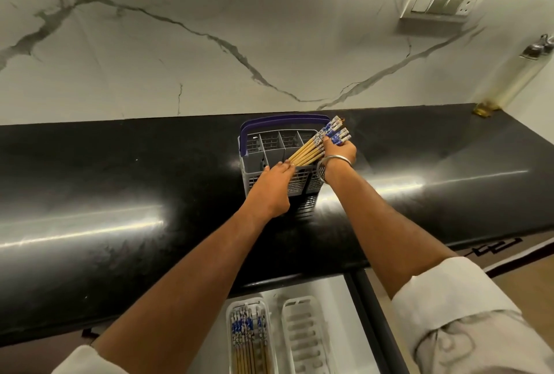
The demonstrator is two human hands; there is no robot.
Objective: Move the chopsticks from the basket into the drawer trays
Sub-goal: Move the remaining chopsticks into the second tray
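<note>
A grey cutlery basket [271,150] with a purple handle stands on the black counter. A bundle of wooden chopsticks [311,150] with blue patterned tops lies slanted over its right side. My right hand [340,153] grips the bundle near the patterned ends. My left hand [274,184] pinches the bare lower tips at the basket's front rim. Below the counter an open drawer holds two white trays: the left tray [229,331] contains several chopsticks [247,340], the right tray [302,340] holds nothing.
The glossy black counter [120,193] runs left to right under a marble wall. A switch panel [443,3] is on the wall at upper right. A pale bottle [509,76] leans in the far right corner.
</note>
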